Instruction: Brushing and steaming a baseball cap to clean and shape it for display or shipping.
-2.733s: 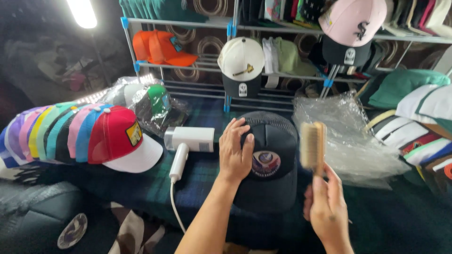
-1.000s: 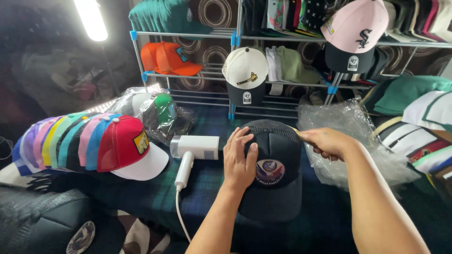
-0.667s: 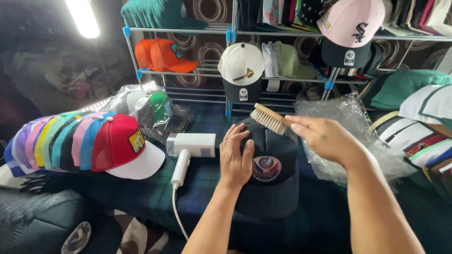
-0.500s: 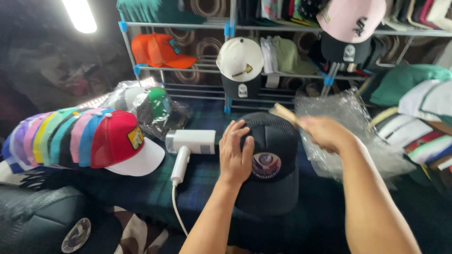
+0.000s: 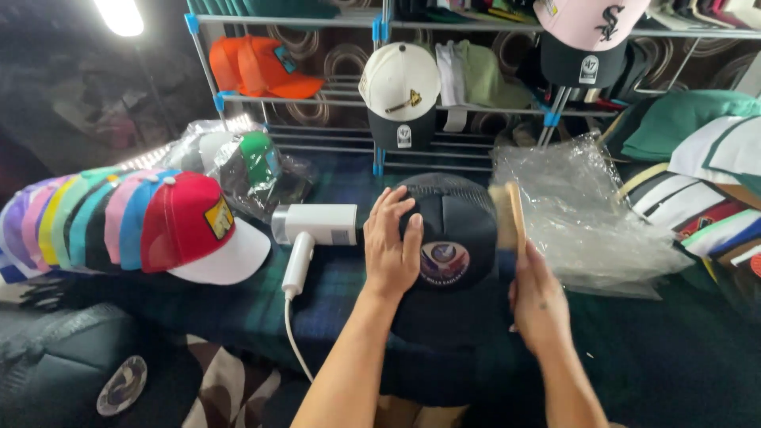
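Note:
A black mesh-backed cap (image 5: 452, 230) with a round patch on its front lies on the dark plaid table cover (image 5: 333, 293). My left hand (image 5: 390, 247) rests flat on the cap's left side, fingers spread. My right hand (image 5: 537, 299) grips the handle of a wooden brush (image 5: 507, 215), whose bristles press against the cap's right side.
A white handheld steamer (image 5: 311, 235) with its cord lies left of the cap. A row of nested colourful caps (image 5: 119, 222) ends in a red and white one. Crinkled clear plastic bags (image 5: 579, 214) lie to the right. A metal rack (image 5: 380, 103) with caps stands behind.
My right hand has swung the brush from the cap's top rear down to its right side and drawn back toward me. My left hand has stayed on the cap.

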